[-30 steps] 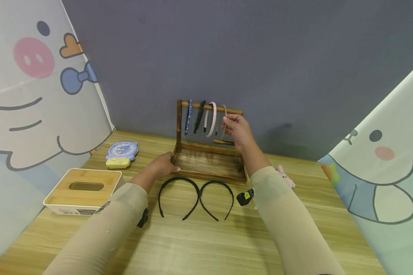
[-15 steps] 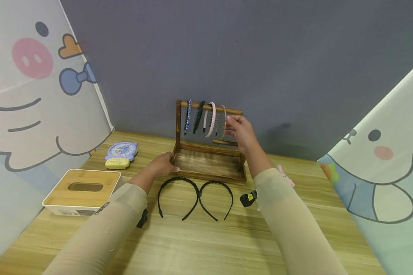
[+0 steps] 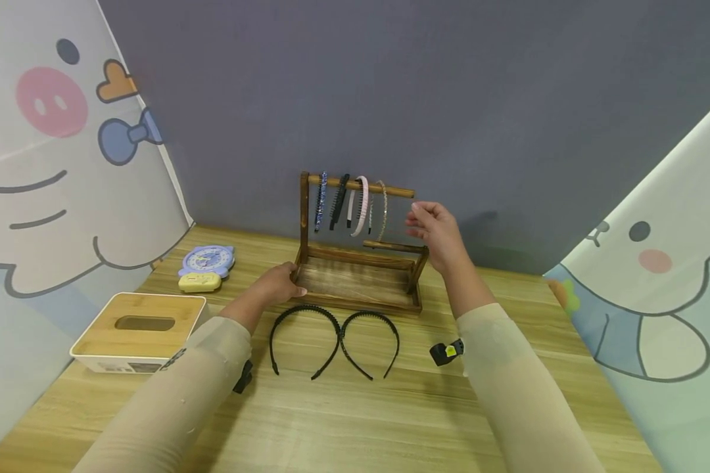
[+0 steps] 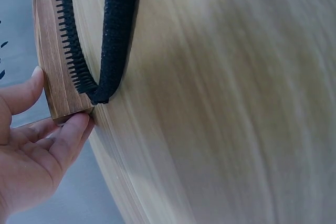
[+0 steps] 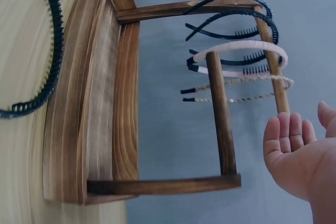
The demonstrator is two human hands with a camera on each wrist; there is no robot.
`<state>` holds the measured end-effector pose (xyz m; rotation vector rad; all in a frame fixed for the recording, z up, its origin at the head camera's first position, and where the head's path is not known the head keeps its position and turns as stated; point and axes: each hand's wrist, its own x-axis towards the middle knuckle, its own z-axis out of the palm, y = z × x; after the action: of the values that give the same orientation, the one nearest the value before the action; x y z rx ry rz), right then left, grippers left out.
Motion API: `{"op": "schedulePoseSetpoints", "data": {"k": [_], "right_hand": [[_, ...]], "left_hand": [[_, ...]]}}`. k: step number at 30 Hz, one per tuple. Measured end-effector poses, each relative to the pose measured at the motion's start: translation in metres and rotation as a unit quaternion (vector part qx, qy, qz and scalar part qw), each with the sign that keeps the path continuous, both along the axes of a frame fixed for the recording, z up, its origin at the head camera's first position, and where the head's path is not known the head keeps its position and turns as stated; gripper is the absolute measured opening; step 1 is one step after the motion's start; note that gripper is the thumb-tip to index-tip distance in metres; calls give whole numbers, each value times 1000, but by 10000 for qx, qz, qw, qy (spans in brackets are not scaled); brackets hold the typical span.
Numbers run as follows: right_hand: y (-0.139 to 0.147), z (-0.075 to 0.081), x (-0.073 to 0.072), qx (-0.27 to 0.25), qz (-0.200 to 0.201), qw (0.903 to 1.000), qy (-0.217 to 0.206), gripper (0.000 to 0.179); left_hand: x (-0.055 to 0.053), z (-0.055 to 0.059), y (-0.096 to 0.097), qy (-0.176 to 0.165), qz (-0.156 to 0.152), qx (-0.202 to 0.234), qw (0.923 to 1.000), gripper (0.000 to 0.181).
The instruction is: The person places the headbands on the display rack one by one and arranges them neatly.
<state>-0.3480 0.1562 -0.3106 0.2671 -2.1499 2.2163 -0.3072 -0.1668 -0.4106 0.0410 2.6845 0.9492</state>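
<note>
1. The wooden rack (image 3: 355, 278) stands on the table (image 3: 331, 427).
2. At the rack's left end, the left hand (image 3: 275, 284) pinches the tray's corner between thumb and fingers.
3. Just beside the right end of the rack's upper bar, the right hand (image 3: 438, 235) holds nothing, its thumb spread away from loosely bent fingers.
4. The beaded headband (image 3: 384, 211) hangs on the rack's upper bar, nearest the right hand among the hanging bands.
5. Farther left along the rack's bar hang a pink headband (image 3: 362, 203), a black headband (image 3: 339, 202) and, near the post, a glittery blue headband (image 3: 321, 203).
6. In front of the rack, two black toothed headbands (image 3: 306, 307) lie side by side.
7. Left of the rack sit a blue clock (image 3: 209, 260) and, nearer the person, a tissue box (image 3: 177, 306).
</note>
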Motion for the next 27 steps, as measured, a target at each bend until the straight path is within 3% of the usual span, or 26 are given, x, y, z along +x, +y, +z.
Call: {"op": "schedulePoseSetpoints", "data": {"k": [7,13,20,27], "right_hand": [[22,-8,15,-28,120,9999,30,44],[37,-17,30,83,566,9983,-61,33],[46,-34,45,735,796,9940,-153,41],[51,-58,57,1593,1006,9811,-450,49]], "left_hand": [[0,-2,-1,22,-2,9,10000,75],[-1,-2,-2,14,-8,-44,10000,76],[-1,-3,-2,-30,-4,-29,10000,77],[-1,-2,-1,-16,-29,-15,10000,76]]}}
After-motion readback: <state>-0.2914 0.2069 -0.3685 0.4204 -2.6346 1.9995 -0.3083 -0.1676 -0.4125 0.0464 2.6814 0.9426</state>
